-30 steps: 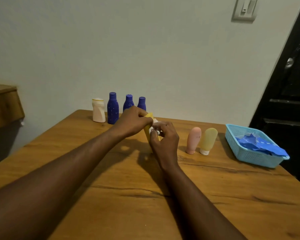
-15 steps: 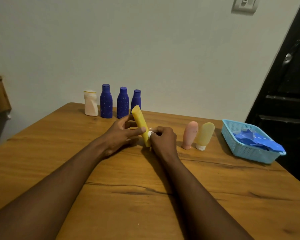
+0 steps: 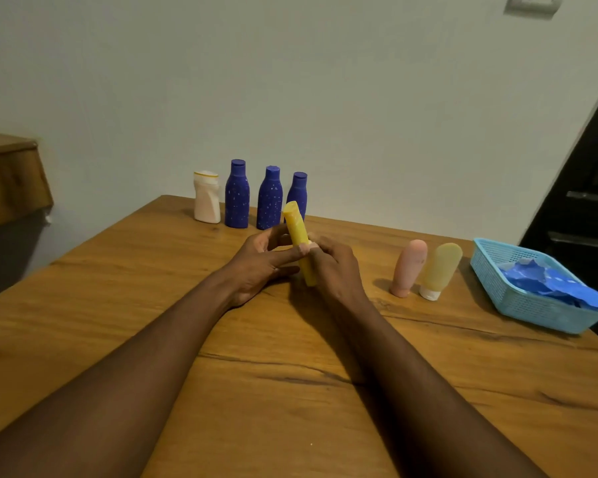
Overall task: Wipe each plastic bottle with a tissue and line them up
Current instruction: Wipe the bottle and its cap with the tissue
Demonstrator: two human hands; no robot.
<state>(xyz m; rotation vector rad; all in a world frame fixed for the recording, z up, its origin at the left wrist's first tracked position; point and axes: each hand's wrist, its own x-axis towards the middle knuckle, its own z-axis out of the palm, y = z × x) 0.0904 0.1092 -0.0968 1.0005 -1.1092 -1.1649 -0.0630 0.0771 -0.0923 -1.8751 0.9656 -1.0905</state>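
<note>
Both hands (image 3: 256,263) (image 3: 335,270) are closed together around a yellow tube bottle (image 3: 297,232) above the middle of the wooden table (image 3: 290,391).

The left hand pinches the tube from the left; the right hand grips its lower part, with a scrap of white tissue (image 3: 306,248) showing between the fingers. The tube tilts, top leaning left. Along the table's far edge stand a white bottle (image 3: 207,197) and three blue bottles (image 3: 237,194) in a row. Toward the right edge, a pink tube (image 3: 408,269) and a pale yellow tube (image 3: 439,270) stand cap-down, touching, near a blue basket (image 3: 518,305).
</note>
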